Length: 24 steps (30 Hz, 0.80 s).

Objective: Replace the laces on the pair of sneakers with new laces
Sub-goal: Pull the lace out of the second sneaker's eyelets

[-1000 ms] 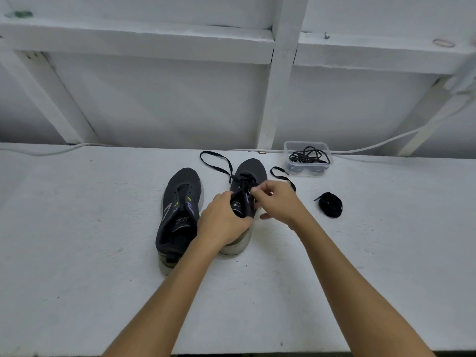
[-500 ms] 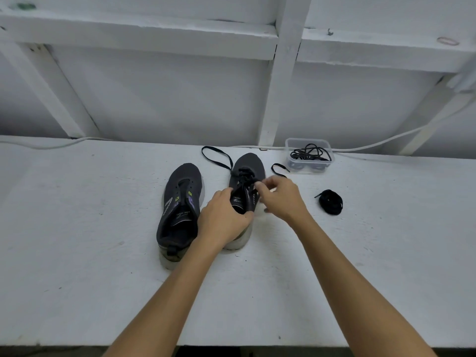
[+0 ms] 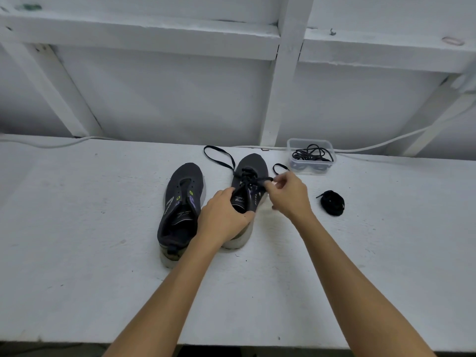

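Head view, nearest first: my left hand [image 3: 223, 218] has its grip closed round the collar of the dark knit right sneaker with the pale foam sole [image 3: 251, 173] on the rough white painted surface [image 3: 77, 228], while my right hand [image 3: 289, 194] pinches the flat black woven lace [image 3: 257, 180] beside the eyelets. If I pull too sharply, I judge the limp lace could snag or drag the light shoe. To the left sits the lace-free dark mesh sneaker [image 3: 184, 202], to the right a bundled black lace [image 3: 332, 203], and farthest back a clear plastic tub [image 3: 311, 155] of coiled cords.
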Motion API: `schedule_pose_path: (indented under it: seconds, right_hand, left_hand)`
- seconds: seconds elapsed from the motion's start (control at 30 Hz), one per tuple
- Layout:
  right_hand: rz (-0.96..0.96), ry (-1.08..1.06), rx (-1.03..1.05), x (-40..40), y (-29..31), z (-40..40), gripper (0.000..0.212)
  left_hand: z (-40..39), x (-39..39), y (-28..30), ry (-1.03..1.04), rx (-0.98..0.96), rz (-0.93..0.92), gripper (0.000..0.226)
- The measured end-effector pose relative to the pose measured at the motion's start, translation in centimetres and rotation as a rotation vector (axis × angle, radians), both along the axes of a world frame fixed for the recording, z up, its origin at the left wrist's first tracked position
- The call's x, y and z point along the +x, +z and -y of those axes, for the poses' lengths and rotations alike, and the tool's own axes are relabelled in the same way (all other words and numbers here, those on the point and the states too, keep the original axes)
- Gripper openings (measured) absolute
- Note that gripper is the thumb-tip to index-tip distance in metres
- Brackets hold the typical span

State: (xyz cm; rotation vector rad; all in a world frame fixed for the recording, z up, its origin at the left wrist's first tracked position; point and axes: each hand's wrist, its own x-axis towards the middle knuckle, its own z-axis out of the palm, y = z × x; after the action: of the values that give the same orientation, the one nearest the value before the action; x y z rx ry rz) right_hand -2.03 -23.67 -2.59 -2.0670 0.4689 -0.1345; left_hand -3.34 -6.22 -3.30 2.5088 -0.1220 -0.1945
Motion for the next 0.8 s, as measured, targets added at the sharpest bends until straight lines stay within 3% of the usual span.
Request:
schedule_pose_path:
  seconds: [0.07, 0.17, 0.33, 0.43, 0.5, 0.63, 0.7, 0.8]
  right_hand:
    - [-0.208, 0.018, 0.26, -0.8, 0.3, -0.4, 0.035]
    - [-0.261, 0.134, 0.444, -1.5, 0.6, -0.9, 0.035]
    - [-0.107, 0.187, 0.307, -0.4, -0.2, -1.5, 0.02]
    - [0.097, -0.088, 0.118, 1.0, -0.5, 0.1, 0.013]
    - [0.085, -0.205, 0.179, 1.0, 0.1, 1.3, 0.017]
    - [-0.308, 0.098, 0.378, -0.9, 1.1, 0.4, 0.035]
    - [-0.292, 0.195, 0.463, -1.7, 1.1, -1.0, 0.029]
    - [-0.154, 0.182, 0.418, -1.2, 0.8, -1.9, 0.019]
  left_hand:
    - [0.0, 0.0, 0.0, 0.001, 0.006, 0.001, 0.068]
    - [0.1, 0.1, 0.0, 0.001, 0.002, 0.004, 0.063]
    - [0.1, 0.3, -0.1, 0.007, 0.013, 0.008, 0.065]
    - [0.1, 0.4, -0.1, 0.008, 0.008, 0.002, 0.068]
    - [0.1, 0.3, 0.0, -0.004, 0.005, 0.008, 0.064]
    - [0.1, 0.0, 0.0, -0.009, -0.001, 0.042, 0.054]
    - [0.2, 0.0, 0.0, -0.011, 0.004, 0.051, 0.053]
    - [0.2, 0.1, -0.1, -0.009, 0.008, 0.045, 0.056]
